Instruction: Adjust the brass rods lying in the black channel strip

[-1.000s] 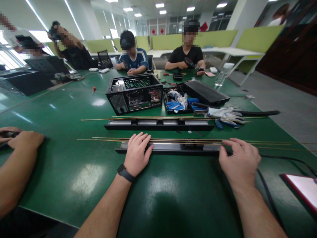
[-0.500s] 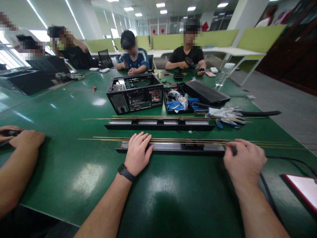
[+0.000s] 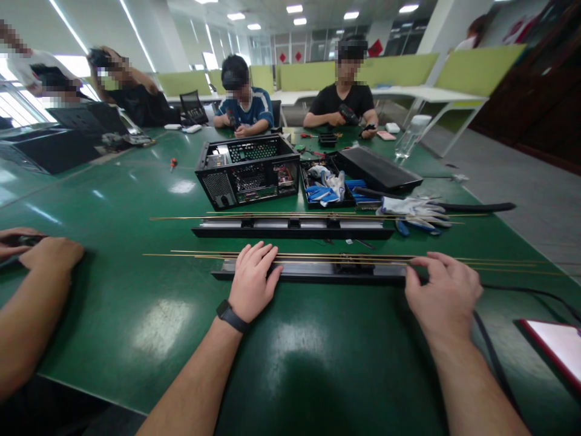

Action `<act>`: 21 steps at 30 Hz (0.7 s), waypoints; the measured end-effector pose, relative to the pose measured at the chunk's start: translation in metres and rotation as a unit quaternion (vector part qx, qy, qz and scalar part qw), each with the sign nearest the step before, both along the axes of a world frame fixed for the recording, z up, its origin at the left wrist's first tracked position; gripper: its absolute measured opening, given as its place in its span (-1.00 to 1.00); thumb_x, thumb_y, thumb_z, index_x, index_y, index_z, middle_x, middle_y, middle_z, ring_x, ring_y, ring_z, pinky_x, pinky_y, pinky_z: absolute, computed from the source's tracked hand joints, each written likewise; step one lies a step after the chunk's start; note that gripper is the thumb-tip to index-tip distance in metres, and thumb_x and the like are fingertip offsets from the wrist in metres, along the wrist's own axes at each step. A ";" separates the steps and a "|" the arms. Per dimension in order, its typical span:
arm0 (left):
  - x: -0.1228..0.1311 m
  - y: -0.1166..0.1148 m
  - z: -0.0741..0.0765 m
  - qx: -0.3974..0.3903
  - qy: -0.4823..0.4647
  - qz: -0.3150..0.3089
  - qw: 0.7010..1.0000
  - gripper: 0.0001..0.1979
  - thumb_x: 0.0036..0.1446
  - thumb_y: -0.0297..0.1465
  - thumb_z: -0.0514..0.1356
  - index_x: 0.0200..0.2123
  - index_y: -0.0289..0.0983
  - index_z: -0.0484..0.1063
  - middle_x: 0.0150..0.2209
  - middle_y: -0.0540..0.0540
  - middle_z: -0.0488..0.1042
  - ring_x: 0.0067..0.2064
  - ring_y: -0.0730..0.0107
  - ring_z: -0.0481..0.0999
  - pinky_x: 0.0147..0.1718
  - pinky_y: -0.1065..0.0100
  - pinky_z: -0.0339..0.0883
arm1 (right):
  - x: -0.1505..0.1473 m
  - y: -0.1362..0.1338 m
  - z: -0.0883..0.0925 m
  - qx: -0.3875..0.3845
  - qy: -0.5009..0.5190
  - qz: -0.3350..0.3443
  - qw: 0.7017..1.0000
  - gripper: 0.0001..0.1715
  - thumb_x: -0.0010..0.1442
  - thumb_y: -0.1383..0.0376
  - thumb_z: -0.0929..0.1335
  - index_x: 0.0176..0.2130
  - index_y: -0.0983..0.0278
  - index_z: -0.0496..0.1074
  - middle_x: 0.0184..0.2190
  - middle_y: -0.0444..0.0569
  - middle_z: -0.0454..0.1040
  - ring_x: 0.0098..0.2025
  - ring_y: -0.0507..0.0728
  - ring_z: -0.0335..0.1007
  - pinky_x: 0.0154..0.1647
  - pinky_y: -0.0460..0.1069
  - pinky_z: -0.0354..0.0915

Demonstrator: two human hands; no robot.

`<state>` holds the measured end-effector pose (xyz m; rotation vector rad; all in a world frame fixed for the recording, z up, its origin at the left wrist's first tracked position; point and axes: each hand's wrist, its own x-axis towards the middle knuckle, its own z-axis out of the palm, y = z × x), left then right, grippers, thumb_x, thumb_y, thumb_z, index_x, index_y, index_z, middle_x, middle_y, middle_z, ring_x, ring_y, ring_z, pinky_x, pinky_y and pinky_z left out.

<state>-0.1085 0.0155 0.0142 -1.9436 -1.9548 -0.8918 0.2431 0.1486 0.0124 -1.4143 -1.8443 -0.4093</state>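
Thin brass-coloured rods (image 3: 308, 255) lie lengthwise over a long black-edged rail (image 3: 308, 270) with a grey channel and a dark block. My left hand (image 3: 255, 278), wearing a black watch, lies flat across the rods and rail left of the middle, fingers stretched out. At the rail's right end, my right hand (image 3: 442, 290) has thumb and index finger curled around the rods in a pinch; its other fingers are bent, and the exact contact is partly hidden. Behind this rail a second similar rail (image 3: 293, 231) carries more rods (image 3: 272, 215).
Beyond the rails stand an opened computer case (image 3: 247, 172) and a tray (image 3: 313, 200) with gloves, beside a black panel (image 3: 379, 169). White-blue gloves (image 3: 415, 212) lie at right. A clipboard (image 3: 556, 348) is near right. A co-worker's hands (image 3: 49, 251) are at left; others sit opposite.
My right hand has shifted slightly left along the rods, and its thumb and index finger look a little further apart. My left hand stays where it was.
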 end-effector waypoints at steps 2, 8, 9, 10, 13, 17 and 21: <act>0.000 0.000 0.000 -0.001 -0.002 0.000 1.000 -0.62 0.37 -0.30 0.17 0.21 -0.18 0.43 0.17 -0.21 0.55 0.28 0.01 0.44 0.34 -0.14 0.18 | 0.000 0.000 0.000 -0.003 -0.005 0.006 1.000 -0.87 0.23 0.26 0.34 -0.27 0.22 0.50 -0.06 0.12 0.53 0.02 0.33 0.38 0.02 0.21 0.18; 0.001 0.000 0.002 -0.005 -0.003 0.002 1.000 -0.63 0.37 -0.30 0.18 0.20 -0.18 0.45 0.16 -0.20 0.55 0.28 0.02 0.44 0.35 -0.13 0.18 | 0.006 0.003 -0.001 0.000 0.017 -0.040 0.999 -0.85 0.23 0.24 0.34 -0.28 0.23 0.51 -0.06 0.15 0.53 0.03 0.39 0.35 -0.05 0.23 0.18; 0.001 0.000 0.002 -0.005 -0.002 0.002 1.000 -0.63 0.37 -0.30 0.18 0.20 -0.18 0.45 0.16 -0.19 0.55 0.28 0.02 0.44 0.35 -0.13 0.18 | 0.006 0.003 -0.002 0.000 0.013 -0.036 0.999 -0.84 0.23 0.23 0.35 -0.26 0.23 0.51 -0.05 0.15 0.53 0.04 0.39 0.35 -0.04 0.23 0.19; 0.001 0.000 0.003 -0.005 -0.002 0.002 1.000 -0.63 0.37 -0.30 0.18 0.19 -0.19 0.45 0.16 -0.19 0.55 0.28 0.02 0.44 0.35 -0.13 0.18 | 0.006 0.004 -0.002 0.001 0.006 -0.027 1.000 -0.84 0.23 0.23 0.35 -0.25 0.23 0.52 -0.05 0.14 0.53 0.04 0.38 0.35 -0.03 0.22 0.19; 0.001 0.000 0.003 -0.003 0.002 0.002 1.000 -0.63 0.37 -0.30 0.18 0.19 -0.21 0.45 0.16 -0.20 0.55 0.28 0.02 0.45 0.35 -0.12 0.18 | 0.003 0.003 -0.002 0.008 -0.009 -0.004 1.000 -0.85 0.24 0.24 0.35 -0.25 0.23 0.52 -0.06 0.12 0.53 0.02 0.34 0.37 0.00 0.21 0.17; 0.001 0.000 0.003 0.000 0.004 0.001 1.000 -0.63 0.36 -0.32 0.19 0.19 -0.21 0.44 0.16 -0.20 0.55 0.28 0.02 0.45 0.36 -0.12 0.18 | 0.003 0.002 -0.001 0.004 0.012 -0.030 0.999 -0.85 0.24 0.23 0.34 -0.27 0.24 0.50 -0.05 0.15 0.52 0.03 0.38 0.33 -0.03 0.22 0.17; 0.002 -0.001 0.004 -0.001 0.002 0.001 1.000 -0.63 0.37 -0.30 0.18 0.19 -0.20 0.45 0.16 -0.20 0.55 0.28 0.02 0.45 0.35 -0.13 0.18 | 0.003 0.002 0.000 -0.002 0.015 -0.002 1.000 -0.84 0.25 0.23 0.35 -0.22 0.23 0.51 -0.03 0.15 0.51 0.04 0.37 0.34 0.02 0.24 0.18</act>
